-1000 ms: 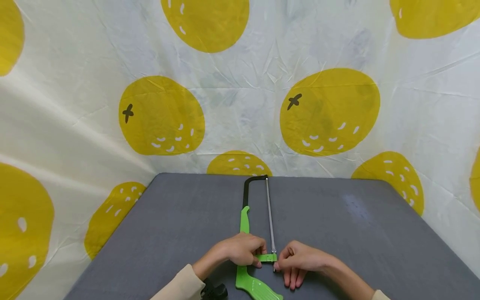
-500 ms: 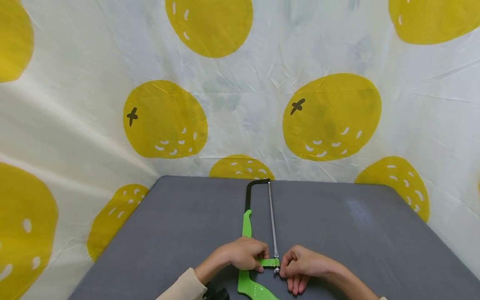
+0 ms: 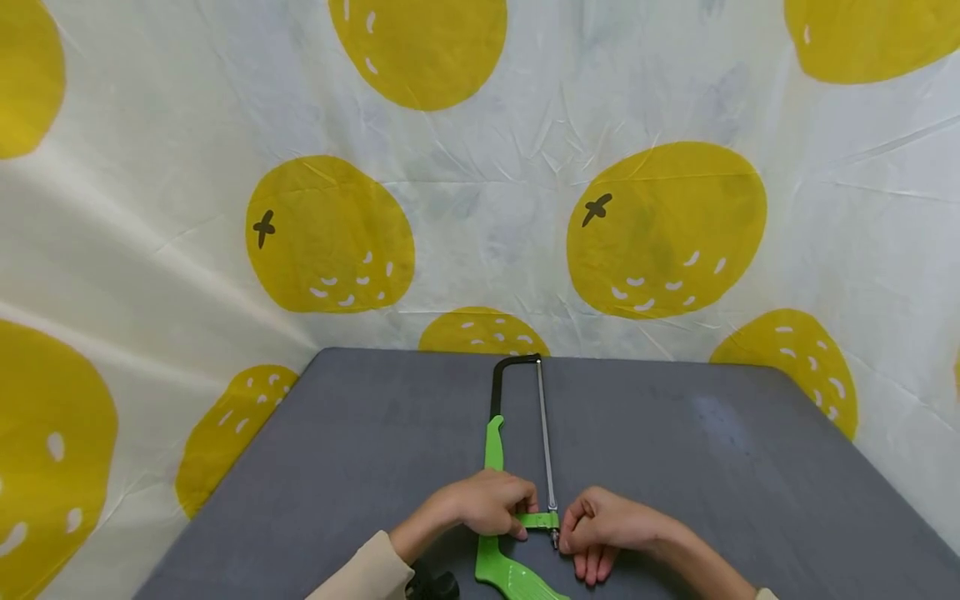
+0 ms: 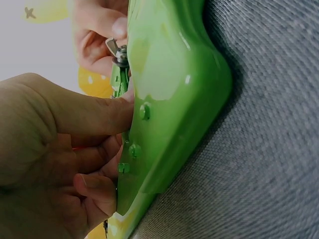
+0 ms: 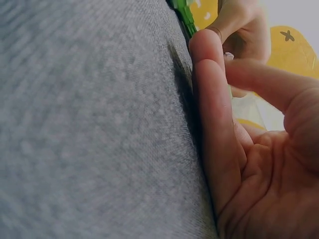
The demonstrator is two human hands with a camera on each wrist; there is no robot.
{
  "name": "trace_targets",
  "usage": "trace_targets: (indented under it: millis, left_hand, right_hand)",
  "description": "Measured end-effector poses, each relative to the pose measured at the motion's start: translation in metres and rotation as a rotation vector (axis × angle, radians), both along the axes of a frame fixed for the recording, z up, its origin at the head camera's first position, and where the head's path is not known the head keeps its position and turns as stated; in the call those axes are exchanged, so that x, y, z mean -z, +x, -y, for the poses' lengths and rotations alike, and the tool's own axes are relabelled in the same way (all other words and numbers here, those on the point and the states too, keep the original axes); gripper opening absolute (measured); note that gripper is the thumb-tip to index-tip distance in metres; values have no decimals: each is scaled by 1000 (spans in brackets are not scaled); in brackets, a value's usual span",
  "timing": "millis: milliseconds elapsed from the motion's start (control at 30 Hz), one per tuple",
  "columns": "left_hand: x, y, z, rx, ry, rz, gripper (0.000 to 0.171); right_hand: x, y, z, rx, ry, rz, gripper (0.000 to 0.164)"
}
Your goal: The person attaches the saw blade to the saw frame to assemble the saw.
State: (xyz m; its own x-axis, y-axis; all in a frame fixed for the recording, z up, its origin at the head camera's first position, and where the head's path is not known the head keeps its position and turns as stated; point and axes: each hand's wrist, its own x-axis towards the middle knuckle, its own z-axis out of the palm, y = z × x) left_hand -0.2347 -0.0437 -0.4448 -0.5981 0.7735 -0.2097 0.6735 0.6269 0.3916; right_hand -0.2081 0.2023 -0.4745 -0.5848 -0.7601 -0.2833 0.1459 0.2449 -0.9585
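A hacksaw [image 3: 493,446] with a green handle and black bow lies on the grey table, its silver blade [image 3: 545,437] at the right. My left hand [image 3: 491,502] grips the green frame near the short cross arm, thumb on the near side. At the arm's end sits a small metal wing nut [image 4: 117,50]. The curled thumb and index finger of my right hand [image 3: 611,525] are right at this nut, one wing between them in the left wrist view. The other right fingers [image 5: 217,109] extend along the tabletop.
The grey table [image 3: 675,450] stretches behind and to both sides of the saw. A white cloth with yellow fruit prints [image 3: 480,242] hangs behind it. A black object [image 3: 435,586] shows below the left wrist.
My right fingers have shifted slightly off the end of the nut, which now shows beside them and has turned. My left hand keeps its grip. The head view has moved a little.
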Motion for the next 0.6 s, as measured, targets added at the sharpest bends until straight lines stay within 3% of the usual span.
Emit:
trace_targets:
  millis: [267, 600]
  left_hand:
    - [2, -1, 1, 3, 2, 14, 18]
    - [0, 0, 1, -19, -10, 14, 17]
  right_hand:
    - [0, 3, 3, 22, 41, -45, 33]
    - [-3, -2, 1, -24, 24, -14, 32]
